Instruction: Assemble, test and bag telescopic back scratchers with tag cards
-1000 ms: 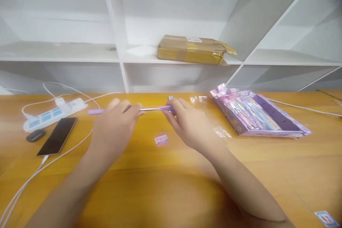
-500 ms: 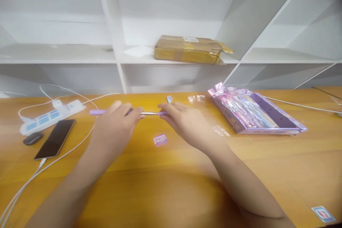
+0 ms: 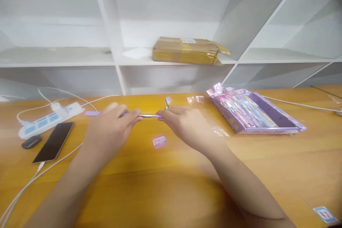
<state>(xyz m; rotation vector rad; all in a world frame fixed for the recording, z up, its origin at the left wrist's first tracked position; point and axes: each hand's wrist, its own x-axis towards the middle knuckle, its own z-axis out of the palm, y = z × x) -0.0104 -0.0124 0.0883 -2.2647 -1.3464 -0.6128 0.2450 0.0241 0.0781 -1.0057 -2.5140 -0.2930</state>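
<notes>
"Nearest the wearer, far off to the right of both grips, what lies there?"

"A small printed card (image 3: 325,215), flat on the desk (image 3: 192,174). Closer in, a little pink label (image 3: 159,141) lies just this side of the gap between the grips."

"And the hands themselves?"

"The left grip (image 3: 110,128) is closed round a purple-and-silver rod (image 3: 149,115), one purple end poking out past its left side. The right grip (image 3: 184,124) has its fingers pressed over the other end, so the silver stretch bridges the gap, roughly level."

"What's left of the left grip?"

"A dark-screened phone (image 3: 53,142) with a white cable (image 3: 41,166) plugged in, and a black oval object (image 3: 31,142) just beside it. Past those sits a white power strip (image 3: 45,124)."

"Right of the right grip?"

"Some clear plastic scraps (image 3: 220,130), then a purple tray (image 3: 290,120) of plastic-wrapped sticks (image 3: 240,108)."

"And beyond the grips?"

"A blue hand-shaped piece (image 3: 168,100) shows just past the right fingers; I can't tell whether it joins the rod. Farther and higher, a taped cardboard box (image 3: 184,51) rests on a white shelf (image 3: 135,60)."
</notes>
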